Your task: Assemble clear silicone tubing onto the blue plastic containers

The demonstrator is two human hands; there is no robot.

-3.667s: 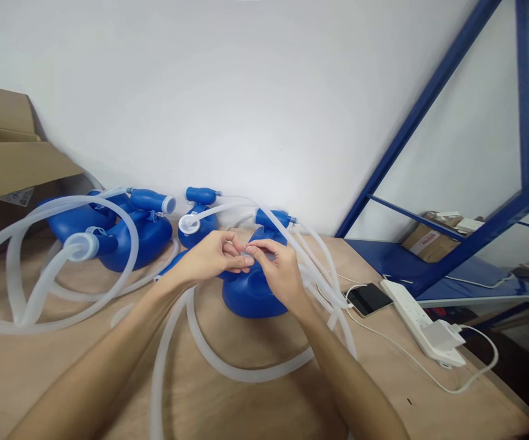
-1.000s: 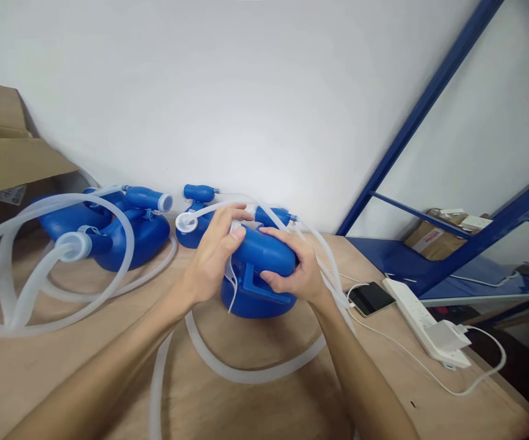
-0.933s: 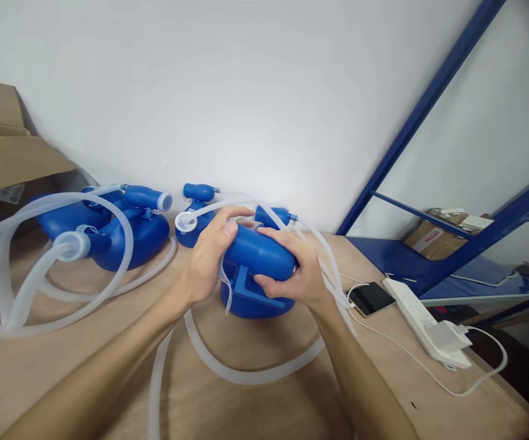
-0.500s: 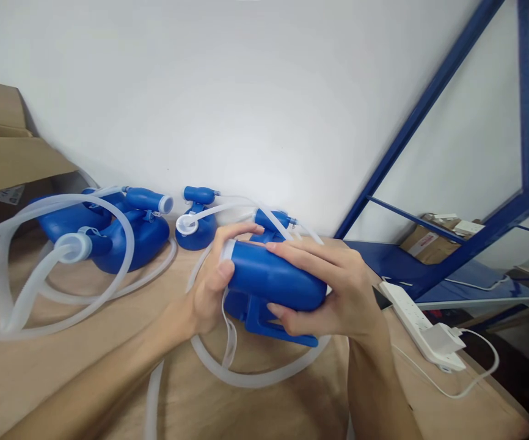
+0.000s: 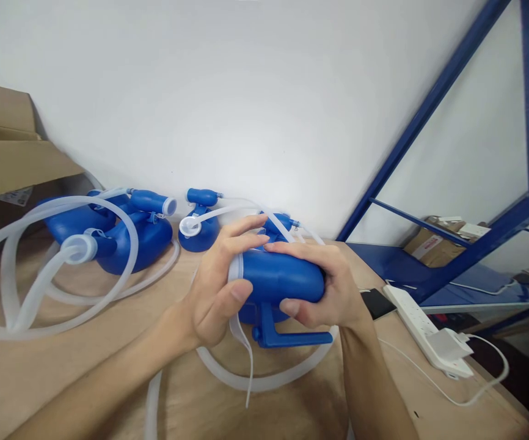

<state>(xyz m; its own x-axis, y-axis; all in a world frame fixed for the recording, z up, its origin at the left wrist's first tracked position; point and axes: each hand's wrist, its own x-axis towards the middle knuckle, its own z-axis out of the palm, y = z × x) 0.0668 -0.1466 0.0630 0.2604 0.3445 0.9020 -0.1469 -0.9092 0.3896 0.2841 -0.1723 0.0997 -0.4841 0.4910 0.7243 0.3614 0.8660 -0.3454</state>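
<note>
With my right hand [image 5: 324, 287] I grip the closed end of a blue plastic urinal head [image 5: 283, 275], fingers over its top and thumb along its front. A white ring-shaped cap [image 5: 236, 269] covers its left end. Round that cap are the thumb and fingers of my left hand [image 5: 221, 281], palm against the end. A white strap [image 5: 242, 336] hangs from below the cap. Under the head shows a blue L-shaped handle [image 5: 292, 338]; the blue body behind it is mostly hidden. A translucent hose [image 5: 264, 384] curves over the table below.
Several blue urinal bottles [image 5: 138, 244] with hoses stand at left and along the wall. A cardboard box [image 5: 21, 165] is at far left. To the right lie a phone [image 5: 378, 304], a white power strip [image 5: 415, 324] with a plugged-in charger, and a blue metal shelf [image 5: 383, 250].
The urinal head has turned slightly and shifted a little lower. My left thumb has moved from the cap's rim onto the blue side, and the strap now hangs straighter and lower.
</note>
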